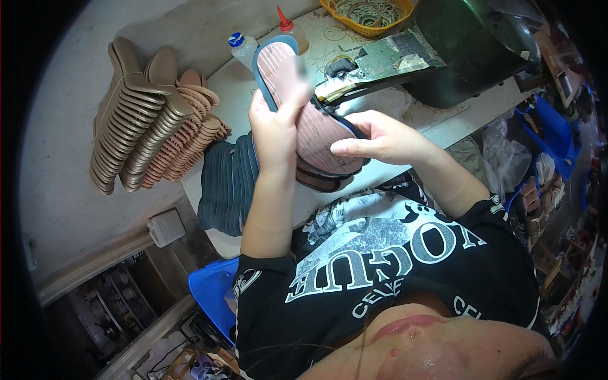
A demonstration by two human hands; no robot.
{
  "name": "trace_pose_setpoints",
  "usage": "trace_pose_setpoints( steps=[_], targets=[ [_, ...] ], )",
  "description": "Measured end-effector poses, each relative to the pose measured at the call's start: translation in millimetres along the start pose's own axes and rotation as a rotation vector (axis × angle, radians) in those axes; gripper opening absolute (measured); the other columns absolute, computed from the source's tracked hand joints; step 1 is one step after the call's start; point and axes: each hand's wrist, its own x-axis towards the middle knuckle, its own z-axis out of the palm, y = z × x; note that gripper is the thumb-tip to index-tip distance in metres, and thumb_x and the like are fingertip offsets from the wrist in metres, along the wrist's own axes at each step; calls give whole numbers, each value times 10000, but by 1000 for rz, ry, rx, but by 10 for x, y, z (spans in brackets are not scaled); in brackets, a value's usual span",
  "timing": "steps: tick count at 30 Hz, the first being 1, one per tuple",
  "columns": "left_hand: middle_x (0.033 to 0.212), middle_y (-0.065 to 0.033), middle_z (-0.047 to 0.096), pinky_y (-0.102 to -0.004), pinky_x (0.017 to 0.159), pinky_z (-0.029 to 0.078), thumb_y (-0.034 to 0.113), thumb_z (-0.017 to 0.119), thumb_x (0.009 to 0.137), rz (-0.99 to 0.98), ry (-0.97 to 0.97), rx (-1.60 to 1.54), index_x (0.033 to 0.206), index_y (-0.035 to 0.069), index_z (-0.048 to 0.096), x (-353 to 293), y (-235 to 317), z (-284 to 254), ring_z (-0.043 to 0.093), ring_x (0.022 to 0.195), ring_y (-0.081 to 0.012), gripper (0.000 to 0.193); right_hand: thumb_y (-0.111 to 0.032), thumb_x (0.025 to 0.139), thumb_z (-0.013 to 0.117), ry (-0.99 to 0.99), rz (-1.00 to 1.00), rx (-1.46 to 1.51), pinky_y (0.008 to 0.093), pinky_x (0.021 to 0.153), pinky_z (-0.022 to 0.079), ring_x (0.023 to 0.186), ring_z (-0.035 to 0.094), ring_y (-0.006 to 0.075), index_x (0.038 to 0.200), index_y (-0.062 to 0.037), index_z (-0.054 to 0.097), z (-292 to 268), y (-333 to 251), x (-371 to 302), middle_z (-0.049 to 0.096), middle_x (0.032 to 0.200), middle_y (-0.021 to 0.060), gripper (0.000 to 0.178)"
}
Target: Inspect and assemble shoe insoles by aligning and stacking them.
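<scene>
A long shoe insole (321, 140), pinkish with pale stripes and a dark blue-green rim, is tilted between my two hands above the table. My left hand (277, 126) grips it around its narrower middle, thumb lying over the top face. At the wide end, my right hand (373, 140) has its thumb on the striped face and its fingers behind the edge. Beneath that wide end shows a dark brown curved piece (323, 182), mostly covered. Close to my left forearm stands a row of dark blue-green insoles (225, 187), packed side by side.
Bundles of bronze soles (130, 120) and pink soles (183, 136) lean by the wall. A blue-capped bottle (243, 50), a red-nozzled bottle (292, 37) and a yellow basket (370, 26) of bands are behind. A dark green machine (465, 50) extends its arm (386, 63) near my hands.
</scene>
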Motion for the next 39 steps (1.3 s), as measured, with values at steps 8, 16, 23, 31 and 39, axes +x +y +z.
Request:
trace_pose_setpoints(
  steps=[8,16,23,31,39],
  targets=[
    [1111,-227,530,-403,990,319,431,737,700,40,4,456,974,-71,621,530,-508,-94,423,1124,-352,584,-192,891,628,233,-7,263,237,777,483,834,594,77,1089,24,623,-42,92,-144,656,960,48,293],
    [1155,-289,523,-419,1003,330,465,694,720,58,50,790,992,-122,600,655,-402,26,433,1142,-390,653,-202,860,655,226,249,456,258,573,569,727,684,199,954,45,632,-3,194,-253,673,876,130,265],
    [1024,-344,595,-413,910,428,544,646,728,-109,-41,665,967,-170,605,963,-491,-252,569,1010,-405,754,-205,882,625,348,76,532,240,558,550,641,672,177,956,36,646,188,160,-105,675,825,126,253],
    [953,-158,652,-279,751,476,438,604,858,-304,-65,235,1010,-115,619,913,-312,-332,618,865,-183,574,-242,892,617,325,38,512,228,539,533,634,668,161,967,24,653,156,57,159,678,833,103,278],
    [1109,-192,574,-367,840,528,169,592,887,-270,-45,-344,1244,-57,425,65,-14,-407,585,1043,-254,455,-134,880,647,78,78,346,236,645,537,715,640,97,927,28,668,217,126,-111,672,834,50,169]
  ],
)
